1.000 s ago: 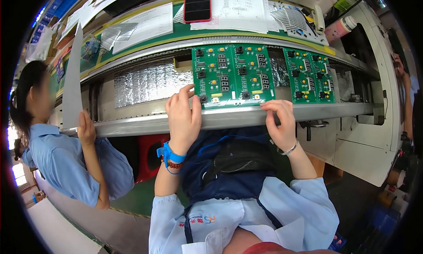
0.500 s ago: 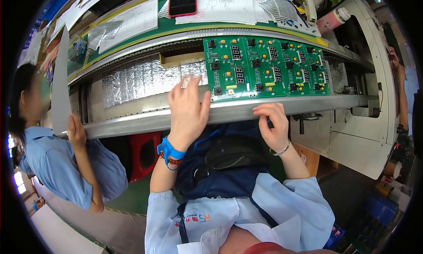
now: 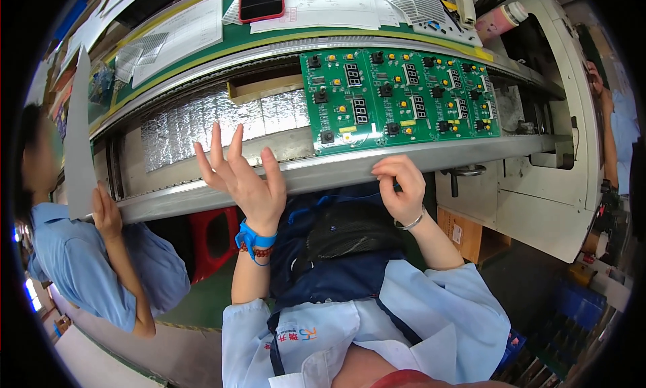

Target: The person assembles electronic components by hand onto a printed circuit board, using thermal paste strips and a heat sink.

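A row of joined green circuit boards (image 3: 367, 129), with black digit displays, yellow buttons and black components, lies across the conveyor's rails. My left hand (image 3: 247, 183) is held over the front metal rail (image 3: 309, 175), left of the boards, fingers spread and nothing in them. On that wrist are a blue strap (image 3: 256, 239) and a beaded bracelet. My right hand (image 3: 401, 186) is at the rail's front edge, just below the boards. Its fingers are loosely curled in, and I see nothing in them; a metal bangle (image 3: 410, 222) circles that wrist.
Silvery foil sheeting (image 3: 195, 129) lines the conveyor bed to the left. Behind the far rail are papers (image 3: 323, 11), a red-edged phone (image 3: 262, 1) and a pink bottle (image 3: 501, 19). A pale machine (image 3: 545, 200) stands right. At left, a person (image 3: 101, 253) holds a grey panel (image 3: 79, 139).
My left hand has drawn left and back from the boards, its fingers spreading wider. The right hand stays curled at the rail. The whole view has shifted slightly.
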Demonstrator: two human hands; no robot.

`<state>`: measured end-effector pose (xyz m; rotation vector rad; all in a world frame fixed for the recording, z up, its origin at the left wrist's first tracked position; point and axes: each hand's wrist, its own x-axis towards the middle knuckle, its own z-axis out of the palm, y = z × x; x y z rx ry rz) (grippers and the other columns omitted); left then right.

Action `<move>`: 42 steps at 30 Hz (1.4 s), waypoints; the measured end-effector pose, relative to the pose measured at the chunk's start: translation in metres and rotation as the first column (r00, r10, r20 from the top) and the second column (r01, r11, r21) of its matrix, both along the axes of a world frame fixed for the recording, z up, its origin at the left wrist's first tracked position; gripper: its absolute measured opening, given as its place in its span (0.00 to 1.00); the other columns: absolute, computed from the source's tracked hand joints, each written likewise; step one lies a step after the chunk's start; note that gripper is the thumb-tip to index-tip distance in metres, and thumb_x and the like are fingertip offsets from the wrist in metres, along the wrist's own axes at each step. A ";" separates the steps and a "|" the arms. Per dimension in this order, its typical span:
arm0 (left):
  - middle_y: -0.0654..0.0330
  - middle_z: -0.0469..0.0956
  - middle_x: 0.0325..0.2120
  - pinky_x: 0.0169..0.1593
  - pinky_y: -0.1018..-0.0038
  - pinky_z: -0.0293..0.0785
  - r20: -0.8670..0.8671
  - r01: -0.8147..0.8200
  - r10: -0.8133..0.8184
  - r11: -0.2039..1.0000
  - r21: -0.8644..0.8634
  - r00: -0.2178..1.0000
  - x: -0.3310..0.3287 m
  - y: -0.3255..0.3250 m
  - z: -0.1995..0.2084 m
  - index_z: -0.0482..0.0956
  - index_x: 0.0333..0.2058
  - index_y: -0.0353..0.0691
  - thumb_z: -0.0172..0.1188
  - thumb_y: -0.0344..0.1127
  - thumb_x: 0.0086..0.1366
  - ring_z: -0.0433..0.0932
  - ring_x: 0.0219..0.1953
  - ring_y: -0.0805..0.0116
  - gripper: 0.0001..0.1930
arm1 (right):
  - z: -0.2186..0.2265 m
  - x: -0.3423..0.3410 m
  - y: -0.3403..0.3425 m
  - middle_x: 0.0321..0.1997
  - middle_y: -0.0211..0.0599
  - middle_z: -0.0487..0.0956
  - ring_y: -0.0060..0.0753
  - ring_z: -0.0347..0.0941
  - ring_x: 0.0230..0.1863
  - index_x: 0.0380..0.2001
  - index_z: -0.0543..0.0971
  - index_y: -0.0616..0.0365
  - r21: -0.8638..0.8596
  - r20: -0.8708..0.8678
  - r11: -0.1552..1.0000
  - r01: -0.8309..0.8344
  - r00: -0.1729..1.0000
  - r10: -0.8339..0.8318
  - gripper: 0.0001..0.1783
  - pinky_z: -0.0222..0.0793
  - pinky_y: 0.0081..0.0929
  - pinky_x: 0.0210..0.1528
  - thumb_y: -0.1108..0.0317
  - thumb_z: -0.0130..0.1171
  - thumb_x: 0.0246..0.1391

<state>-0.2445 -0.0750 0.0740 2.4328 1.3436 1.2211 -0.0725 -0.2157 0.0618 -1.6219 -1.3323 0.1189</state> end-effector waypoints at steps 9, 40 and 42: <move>0.48 0.57 0.55 0.59 0.54 0.40 0.056 -0.002 0.003 1.000 -0.022 0.998 0.000 0.004 -0.002 0.67 0.48 0.36 0.52 0.31 0.54 0.42 0.60 0.45 0.21 | -0.004 -0.001 0.008 0.23 0.34 0.74 0.31 0.69 0.20 0.21 0.75 0.59 0.102 0.097 0.994 0.046 0.994 -0.056 0.08 0.63 0.22 0.20 0.83 0.51 0.34; 0.52 0.65 0.50 0.57 0.59 0.46 0.073 -0.004 0.002 0.999 0.033 0.997 -0.004 0.015 -0.012 0.69 0.45 0.38 0.56 0.29 0.50 0.49 0.58 0.49 0.20 | 0.032 0.067 0.000 0.22 0.32 0.68 0.26 0.63 0.22 0.24 0.77 0.60 -0.401 0.267 0.855 0.330 0.934 -0.236 0.03 0.60 0.22 0.24 0.74 0.59 0.43; 0.52 0.65 0.50 0.57 0.58 0.47 0.082 -0.003 0.000 0.999 0.036 0.997 -0.004 0.014 -0.014 0.69 0.45 0.37 0.56 0.29 0.50 0.50 0.58 0.49 0.20 | 0.030 0.065 -0.002 0.22 0.32 0.68 0.25 0.63 0.22 0.24 0.76 0.60 -0.401 0.259 0.853 0.333 0.935 -0.243 0.03 0.60 0.22 0.24 0.74 0.58 0.43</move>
